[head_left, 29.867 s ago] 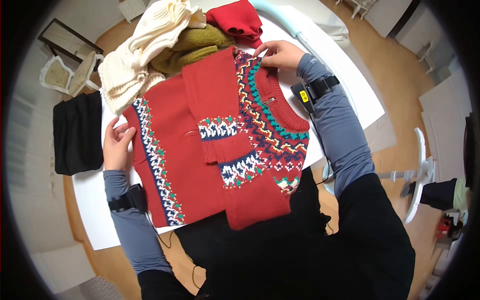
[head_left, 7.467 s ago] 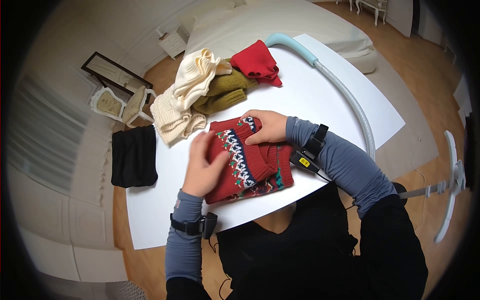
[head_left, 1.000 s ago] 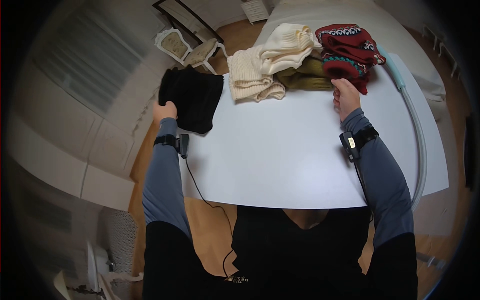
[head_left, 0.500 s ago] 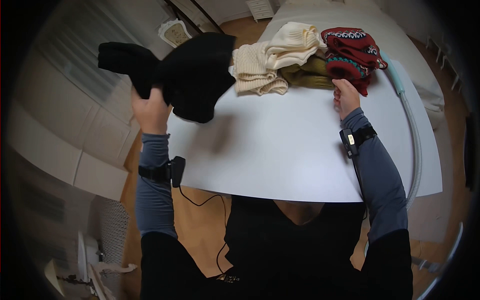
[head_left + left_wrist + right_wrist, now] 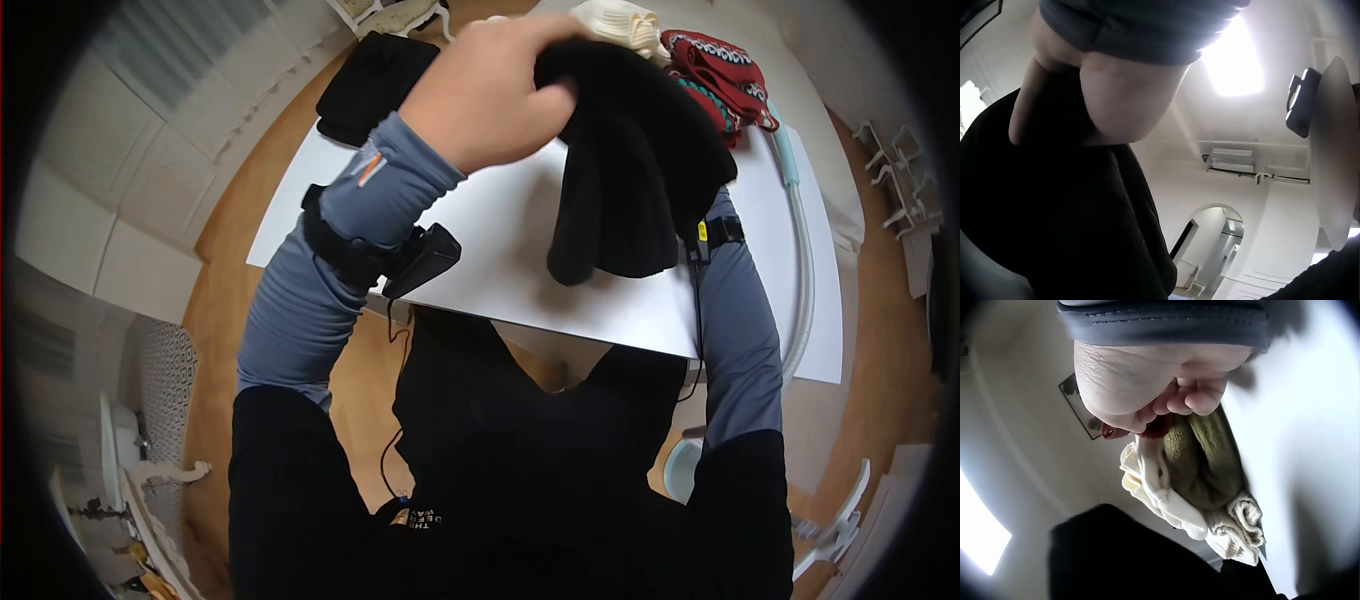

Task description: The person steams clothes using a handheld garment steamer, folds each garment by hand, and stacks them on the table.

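Observation:
My left hand grips a black garment and holds it up over the table, its lower folds hanging down. The left wrist view shows the thumb and fingers around the dark cloth. Behind this garment my right hand is hidden in the head view. In the right wrist view the right hand rests with loosely curled fingers, nothing visible in them, near the olive knit. A second black garment lies folded at the table's far left.
A folded red patterned sweater sits at the back right, with cream knitwear beside it. A pale blue hose runs along the right side of the white table. Thin cables hang from both wrist cameras.
The left hand has lifted the black garment off the far left and swung it rightward, close to the head camera. Another black garment now shows where it lay. The right arm has stayed nearly still.

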A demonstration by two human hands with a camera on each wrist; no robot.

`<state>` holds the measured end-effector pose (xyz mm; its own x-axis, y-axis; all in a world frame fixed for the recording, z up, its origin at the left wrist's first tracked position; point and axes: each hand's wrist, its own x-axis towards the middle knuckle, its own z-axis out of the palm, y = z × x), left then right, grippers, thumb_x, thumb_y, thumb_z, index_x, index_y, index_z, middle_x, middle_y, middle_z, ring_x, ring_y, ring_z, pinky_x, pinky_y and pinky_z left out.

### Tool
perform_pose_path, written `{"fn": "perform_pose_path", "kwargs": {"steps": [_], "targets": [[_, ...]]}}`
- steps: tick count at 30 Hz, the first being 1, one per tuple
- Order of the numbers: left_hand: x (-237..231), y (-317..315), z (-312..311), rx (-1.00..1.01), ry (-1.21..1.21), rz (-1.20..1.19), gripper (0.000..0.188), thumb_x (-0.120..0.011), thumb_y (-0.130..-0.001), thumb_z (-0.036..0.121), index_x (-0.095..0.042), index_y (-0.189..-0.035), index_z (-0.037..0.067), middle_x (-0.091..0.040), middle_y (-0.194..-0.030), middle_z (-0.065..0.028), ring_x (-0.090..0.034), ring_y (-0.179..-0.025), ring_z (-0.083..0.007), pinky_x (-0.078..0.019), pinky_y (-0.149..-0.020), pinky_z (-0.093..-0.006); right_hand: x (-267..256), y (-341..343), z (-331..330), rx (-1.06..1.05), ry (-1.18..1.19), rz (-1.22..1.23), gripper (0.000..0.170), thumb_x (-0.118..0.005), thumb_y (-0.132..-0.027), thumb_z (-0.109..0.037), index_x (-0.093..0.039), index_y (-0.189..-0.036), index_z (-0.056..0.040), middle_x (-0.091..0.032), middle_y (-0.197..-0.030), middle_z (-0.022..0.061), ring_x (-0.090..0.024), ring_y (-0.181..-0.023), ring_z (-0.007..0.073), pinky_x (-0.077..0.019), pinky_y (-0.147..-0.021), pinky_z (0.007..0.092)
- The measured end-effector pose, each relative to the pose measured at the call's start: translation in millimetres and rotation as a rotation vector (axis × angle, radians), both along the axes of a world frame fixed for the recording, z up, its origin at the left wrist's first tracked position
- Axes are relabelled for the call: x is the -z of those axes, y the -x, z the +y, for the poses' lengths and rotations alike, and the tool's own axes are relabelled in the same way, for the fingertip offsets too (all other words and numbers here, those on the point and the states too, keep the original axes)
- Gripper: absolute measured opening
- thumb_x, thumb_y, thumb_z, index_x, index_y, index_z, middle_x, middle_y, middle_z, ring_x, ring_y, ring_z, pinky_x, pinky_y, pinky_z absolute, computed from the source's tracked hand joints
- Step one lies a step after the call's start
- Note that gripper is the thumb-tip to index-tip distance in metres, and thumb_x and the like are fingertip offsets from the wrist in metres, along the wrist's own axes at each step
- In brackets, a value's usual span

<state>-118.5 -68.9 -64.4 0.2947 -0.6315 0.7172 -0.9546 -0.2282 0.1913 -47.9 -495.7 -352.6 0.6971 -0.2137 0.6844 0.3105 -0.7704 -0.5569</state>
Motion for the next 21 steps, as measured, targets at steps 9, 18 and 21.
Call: {"fn": "perform_pose_path", "kwargs": {"steps": [9, 18, 21], "targets": [[45.2, -27.5, 50.4, 0.094, -0.416, -0.008, 0.054, -0.061, -0.069, -0.014, -0.068, -0.119, 0.006, -0.067, -0.127, -0.0172, -0.059, -0.125, -0.037, -0.0451, -0.11, -0.0438, -70.9, 43.8, 84.5, -0.39, -1.346, 0.004, 0.012, -0.067, -0.096, -0.016, -0.061, -0.092, -0.0069, -0.056, -0.077, 0.0015, -0.056, -0.068, 0.0126, -0.0474, -0.061, 0.0267], [72.1, -7.3, 99.3, -0.057, -0.666, 0.392, 0.069, -0.078, -0.078, 0.007, -0.051, -0.141, 0.005, -0.043, -0.151, -0.0186, -0.039, -0.143, -0.0394, -0.0345, -0.119, -0.0441, -89.8, 57.4, 102.5, -0.39, -1.364, 0.055, 0.021, -0.068, -0.096, -0.017, -0.056, -0.081, -0.0095, -0.049, -0.073, -0.0011, -0.047, -0.064, 0.0095, -0.0404, -0.057, 0.025], [72.9, 11.6, 69.2, -0.031, -0.692, 0.283, 0.082, -0.084, -0.076, 0.017, -0.046, -0.147, 0.007, -0.042, -0.152, -0.0191, -0.037, -0.144, -0.0388, -0.0347, -0.119, -0.0454, -91.4, 59.4, 104.7, -0.41, -1.352, 0.05, 0.021, -0.068, -0.096, -0.018, -0.056, -0.081, -0.0095, -0.049, -0.073, -0.001, -0.047, -0.064, 0.0099, -0.0403, -0.057, 0.0252]]}}
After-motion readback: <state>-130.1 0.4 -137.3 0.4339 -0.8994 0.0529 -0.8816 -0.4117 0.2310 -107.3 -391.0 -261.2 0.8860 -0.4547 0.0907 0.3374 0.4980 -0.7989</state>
